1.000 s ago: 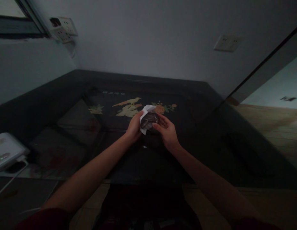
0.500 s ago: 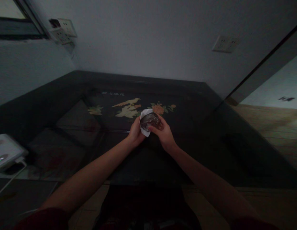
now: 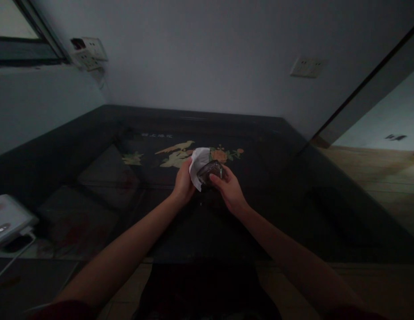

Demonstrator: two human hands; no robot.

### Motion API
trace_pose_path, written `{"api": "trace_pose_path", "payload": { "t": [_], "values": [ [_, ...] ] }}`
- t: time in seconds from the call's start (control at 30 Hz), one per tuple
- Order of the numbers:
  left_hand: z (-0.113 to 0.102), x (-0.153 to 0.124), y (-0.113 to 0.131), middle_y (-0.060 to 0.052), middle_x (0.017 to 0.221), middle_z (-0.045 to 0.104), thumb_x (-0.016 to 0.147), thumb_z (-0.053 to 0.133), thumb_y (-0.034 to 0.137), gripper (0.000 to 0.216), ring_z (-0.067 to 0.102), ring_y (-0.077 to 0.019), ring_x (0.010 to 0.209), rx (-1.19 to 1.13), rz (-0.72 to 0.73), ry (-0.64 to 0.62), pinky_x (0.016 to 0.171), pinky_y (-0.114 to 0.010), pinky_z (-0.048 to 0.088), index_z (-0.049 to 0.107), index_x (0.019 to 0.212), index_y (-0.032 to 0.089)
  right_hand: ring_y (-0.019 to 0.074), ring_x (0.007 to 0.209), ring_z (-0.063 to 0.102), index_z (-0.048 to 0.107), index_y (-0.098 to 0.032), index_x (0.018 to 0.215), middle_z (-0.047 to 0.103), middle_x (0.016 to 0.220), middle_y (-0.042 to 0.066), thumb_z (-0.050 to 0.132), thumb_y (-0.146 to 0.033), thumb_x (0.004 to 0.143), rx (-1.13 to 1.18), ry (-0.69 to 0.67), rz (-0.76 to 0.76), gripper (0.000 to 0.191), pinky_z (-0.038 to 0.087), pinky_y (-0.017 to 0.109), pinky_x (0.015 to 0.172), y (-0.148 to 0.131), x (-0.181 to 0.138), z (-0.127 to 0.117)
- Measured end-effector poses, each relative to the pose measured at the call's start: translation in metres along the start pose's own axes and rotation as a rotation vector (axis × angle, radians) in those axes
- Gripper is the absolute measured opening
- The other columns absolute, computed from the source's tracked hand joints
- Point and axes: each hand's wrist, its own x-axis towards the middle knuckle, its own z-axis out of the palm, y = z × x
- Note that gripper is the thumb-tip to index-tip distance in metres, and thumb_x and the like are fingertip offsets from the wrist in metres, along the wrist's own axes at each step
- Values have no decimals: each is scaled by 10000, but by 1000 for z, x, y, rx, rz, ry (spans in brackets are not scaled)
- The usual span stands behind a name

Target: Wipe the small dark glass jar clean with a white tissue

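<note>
Over the dark glossy table point(image 3: 207, 231), my left hand point(image 3: 184, 183) is closed on a white tissue point(image 3: 197, 165). My right hand point(image 3: 230, 189) grips a dark, see-through, shiny object point(image 3: 210, 172), perhaps a glass dish or ashtray; its exact kind cannot be made out in the dim light. The right thumb lies across its near side, and the other fingers wrap around its right edge. The tissue stands against the object's left side, partly behind it.
A white box-shaped device point(image 3: 11, 220) with a white cable point(image 3: 15, 258) rests at the table's left end. Wall sockets point(image 3: 308, 67) are at the back right, more sockets point(image 3: 88, 53) at the back left. Bird-and-flower artwork point(image 3: 176, 153) decorates the tabletop.
My left hand has shifted slightly left with the tissue, which now spreads out more. The dark object has turned in my right hand, and more of the tissue shows.
</note>
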Motion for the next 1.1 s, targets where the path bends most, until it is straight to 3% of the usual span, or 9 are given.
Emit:
{"api": "trace_pose_path", "payload": {
  "t": [0.17, 0.27, 0.33, 0.4, 0.53, 0.73, 0.93, 1.1],
  "values": [
    [-3, -11, -1, -58, 1069, 706, 902, 481, 384, 312, 632, -213, 1028, 537, 333, -239, 958, -328, 454, 690, 1041, 199, 211, 981, 671, 589, -242, 1057, 702, 1060, 29, 828, -324, 583, 62, 22, 12, 538, 533, 376, 920, -2, 1, -1],
    [-7, -14, 0, -98, 1308, 620, 930, 426, 432, 446, 536, -247, 1250, 845, 549, -424, 1144, -407, 289, 616, 1247, 182, 201, 982, 664, 609, -251, 1026, 702, 1045, 15, 807, -333, 615, 104, 21, 2, 463, 544, 347, 873, -6, 2, -2],
    [-9, -13, 2, -106, 1386, 558, 944, 377, 459, 516, 480, -254, 1318, 988, 616, -485, 1187, -440, 204, 556, 1328, 164, 191, 972, 660, 629, -255, 1001, 704, 1029, 8, 795, -325, 637, 125, 9, -14, 407, 545, 330, 848, -8, 3, -3],
    [-10, -11, 3, -103, 1405, 538, 958, 318, 478, 553, 475, -255, 1326, 1074, 616, -485, 1180, -453, 234, 526, 1362, 163, 182, 944, 661, 647, -253, 983, 705, 1007, 7, 794, -309, 647, 145, -1, -30, 371, 543, 323, 837, -11, 4, -4],
    [-8, -12, 4, -92, 1390, 552, 963, 292, 490, 568, 484, -260, 1319, 1112, 629, -430, 1138, -432, 335, 539, 1357, 165, 168, 893, 660, 664, -240, 970, 709, 979, 6, 787, -310, 666, 183, 19, -63, 335, 542, 304, 803, -16, 6, -5],
    [-9, -20, 4, -103, 1324, 608, 975, 342, 366, 467, 584, -238, 1214, 1103, 729, -394, 1066, -391, 433, 586, 1306, 145, 186, 907, 665, 660, -232, 985, 719, 991, 21, 790, -338, 666, 200, 26, -86, 361, 541, 308, 794, -15, 9, -8],
    [-11, -25, 3, -111, 1429, 509, 966, 360, 265, 463, 486, -199, 1319, 1099, 915, -545, 1110, -338, 385, 482, 1397, 147, 231, 1010, 660, 661, -259, 1003, 722, 1010, 3, 788, -286, 637, 169, -60, -73, 389, 544, 352, 852, -6, 11, -7],
    [-11, -22, 4, -116, 1461, 469, 979, 320, 311, 485, 455, -208, 1345, 1130, 854, -537, 1127, -361, 360, 456, 1414, 148, 242, 1060, 641, 674, -267, 1000, 722, 1047, 13, 774, -210, 625, 119, -137, -80, 393, 538, 370, 882, -1, 6, -2]
  ]
}}
